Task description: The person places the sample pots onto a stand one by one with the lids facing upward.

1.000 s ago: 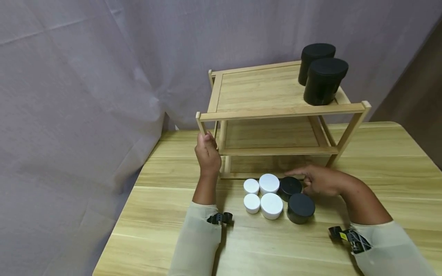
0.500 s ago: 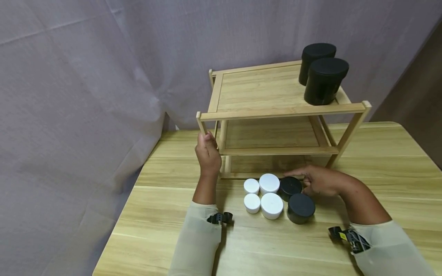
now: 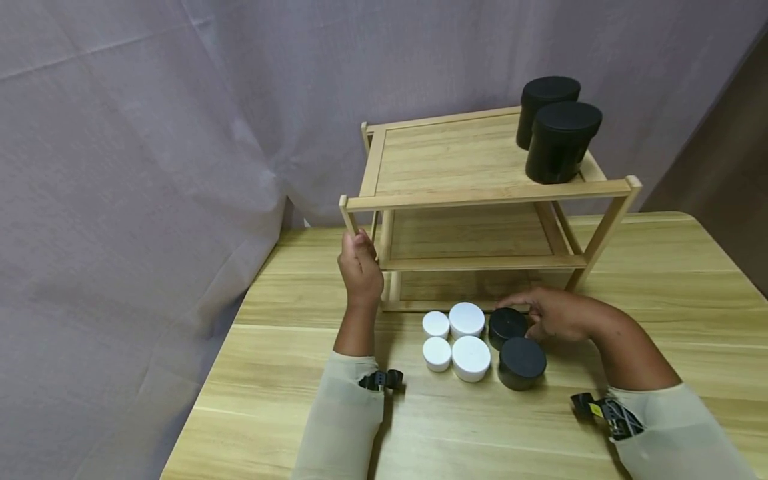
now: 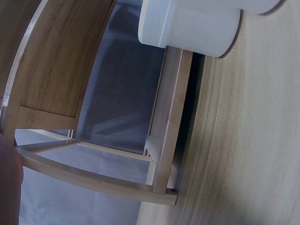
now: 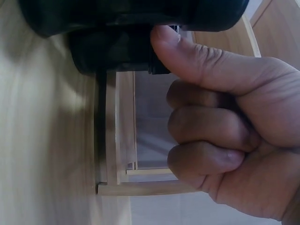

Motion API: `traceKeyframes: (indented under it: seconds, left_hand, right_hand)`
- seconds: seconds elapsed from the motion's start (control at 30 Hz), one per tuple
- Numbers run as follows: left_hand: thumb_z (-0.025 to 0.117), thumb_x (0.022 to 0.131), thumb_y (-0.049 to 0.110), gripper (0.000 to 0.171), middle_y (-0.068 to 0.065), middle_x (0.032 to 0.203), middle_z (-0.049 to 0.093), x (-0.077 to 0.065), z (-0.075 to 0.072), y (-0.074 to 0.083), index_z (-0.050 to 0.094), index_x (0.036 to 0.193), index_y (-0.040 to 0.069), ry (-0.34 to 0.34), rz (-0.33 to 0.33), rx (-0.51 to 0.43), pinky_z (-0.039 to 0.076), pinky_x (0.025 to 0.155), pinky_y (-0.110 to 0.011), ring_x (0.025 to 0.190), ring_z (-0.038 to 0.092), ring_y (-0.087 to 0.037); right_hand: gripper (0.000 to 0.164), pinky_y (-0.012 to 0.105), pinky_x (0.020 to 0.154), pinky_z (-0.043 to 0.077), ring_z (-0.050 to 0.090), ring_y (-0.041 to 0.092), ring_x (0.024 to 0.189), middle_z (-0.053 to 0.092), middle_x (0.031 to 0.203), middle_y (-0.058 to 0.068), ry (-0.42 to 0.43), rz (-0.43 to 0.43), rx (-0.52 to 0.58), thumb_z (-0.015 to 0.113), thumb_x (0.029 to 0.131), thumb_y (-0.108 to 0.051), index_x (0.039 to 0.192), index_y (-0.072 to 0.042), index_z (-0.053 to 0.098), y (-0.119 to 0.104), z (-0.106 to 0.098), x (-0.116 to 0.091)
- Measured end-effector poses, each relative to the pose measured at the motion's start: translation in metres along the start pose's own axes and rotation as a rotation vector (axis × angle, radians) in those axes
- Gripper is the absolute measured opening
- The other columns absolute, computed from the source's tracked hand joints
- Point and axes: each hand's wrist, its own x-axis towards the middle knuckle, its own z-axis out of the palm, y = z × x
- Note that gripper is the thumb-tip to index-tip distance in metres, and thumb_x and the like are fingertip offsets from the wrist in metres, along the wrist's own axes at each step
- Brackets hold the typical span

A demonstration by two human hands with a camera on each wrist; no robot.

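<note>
On the left, my left hand (image 3: 361, 268) grips the front left leg of a wooden shelf rack (image 3: 480, 197); only a bit of that hand shows at the edge of the left wrist view. My right hand (image 3: 561, 315) pinches the rear short black jar (image 3: 507, 325) between thumb and extended index finger, its other fingers curled into the palm. Right in front of that jar stands another short black jar (image 3: 522, 363). White jars, two larger (image 3: 471, 359) and two smaller (image 3: 437, 354), stand in pairs to the left. All have lids on.
Two tall black jars (image 3: 563, 142) stand on the rack's top shelf at the right end. The rack's lower shelves lie behind the short jars on the wooden table (image 3: 270, 413). A grey curtain (image 3: 180, 133) hangs behind.
The rear short black jar has shifted slightly right, opening a small gap from the white jar beside it. My left hand has kept its grip on the rack leg.
</note>
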Motion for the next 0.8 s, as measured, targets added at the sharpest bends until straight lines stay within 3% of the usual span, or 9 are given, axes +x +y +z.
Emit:
traceKeyframes:
  seconds: [0.2,0.43,0.67,0.8]
  left_hand:
    - [0.028,0.11,0.064,0.074,-0.008,0.06,0.041,0.0,0.002,-0.001,0.048,0.09,-0.005,-0.006,0.004,0.001,0.032,0.046,-0.021,0.054,0.037,-0.005]
    - [0.029,0.11,0.063,0.074,-0.01,0.06,0.043,0.001,0.002,0.0,0.049,0.091,-0.005,-0.002,0.004,0.002,0.034,0.047,-0.021,0.055,0.039,-0.005]
    - [0.029,0.109,0.064,0.073,-0.004,0.061,0.04,0.001,0.001,0.0,0.048,0.092,-0.004,-0.012,-0.011,-0.007,0.033,0.047,-0.021,0.055,0.036,-0.004]
    - [0.029,0.109,0.065,0.073,0.001,0.063,0.039,0.0,-0.001,0.0,0.048,0.092,-0.003,-0.019,-0.026,-0.007,0.033,0.047,-0.021,0.055,0.035,-0.003]
  right_hand:
    - [0.074,0.027,0.067,0.047,0.055,0.02,0.083,0.068,0.119,0.021,0.045,0.03,-0.101,0.082,0.083,0.01,0.152,0.008,0.055,-0.003,-0.003,-0.005]
    - [0.075,0.034,0.079,0.052,0.062,0.021,0.095,0.072,0.125,0.019,0.116,0.044,-0.245,0.093,0.081,-0.002,0.147,0.005,0.059,-0.009,-0.01,-0.014]
    - [0.066,0.036,0.079,0.055,0.068,0.022,0.099,0.075,0.121,0.013,0.168,0.013,-0.314,0.093,0.082,-0.005,0.141,0.003,0.064,-0.019,-0.011,-0.024]
    - [0.066,0.046,0.085,0.06,0.072,0.03,0.109,0.075,0.125,0.018,0.197,0.013,-0.37,0.094,0.082,-0.007,0.14,0.004,0.064,-0.023,-0.012,-0.03]
